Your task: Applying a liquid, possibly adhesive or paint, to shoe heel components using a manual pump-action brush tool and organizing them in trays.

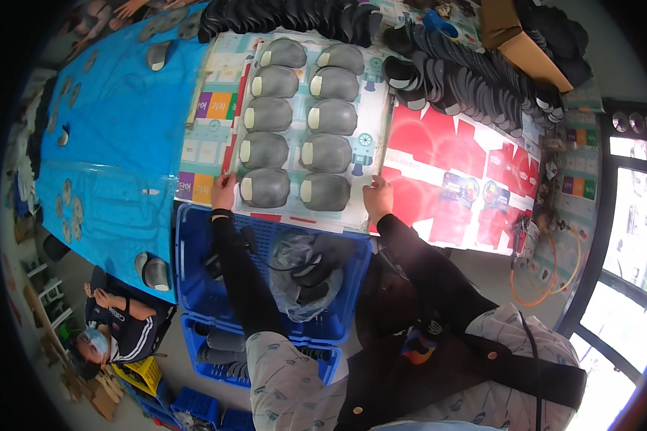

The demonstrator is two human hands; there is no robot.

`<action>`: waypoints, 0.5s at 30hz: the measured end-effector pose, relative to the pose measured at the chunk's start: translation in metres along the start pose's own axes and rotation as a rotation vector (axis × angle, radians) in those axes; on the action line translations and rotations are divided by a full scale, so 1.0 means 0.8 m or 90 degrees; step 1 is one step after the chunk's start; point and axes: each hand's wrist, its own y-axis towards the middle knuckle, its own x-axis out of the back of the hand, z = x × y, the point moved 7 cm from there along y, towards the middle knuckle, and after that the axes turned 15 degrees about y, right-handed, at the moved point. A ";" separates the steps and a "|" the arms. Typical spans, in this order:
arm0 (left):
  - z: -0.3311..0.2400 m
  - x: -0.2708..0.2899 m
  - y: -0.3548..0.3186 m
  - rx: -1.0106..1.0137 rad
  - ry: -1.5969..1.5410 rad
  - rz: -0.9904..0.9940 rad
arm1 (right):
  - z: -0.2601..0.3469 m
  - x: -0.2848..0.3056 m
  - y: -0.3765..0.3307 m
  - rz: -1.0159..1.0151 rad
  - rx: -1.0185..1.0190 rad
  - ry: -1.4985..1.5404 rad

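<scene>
A printed board [300,136] lies in front of me on the table, bearing two columns of grey rounded pieces [269,115] that look like shoe toe parts. Each has a pale strip along its left edge. At the board's near left corner, my left hand [223,192] is closed on the edge. My right hand [378,199] pinches the opposite edge at about the same height, with its fingers curled. The undersides of both grips are hidden.
Red printed sheets [438,158] lie at the right, below rows of dark curved pieces [474,79] and a cardboard box [525,43]. A blue-covered table [108,144] stands left. Blue crates [187,251] sit below the near edge. A seated person [122,323] is at lower left.
</scene>
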 end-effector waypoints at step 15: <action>-0.043 0.001 -0.013 -0.059 0.026 -0.054 | -0.001 -0.005 0.027 -0.003 -0.059 0.218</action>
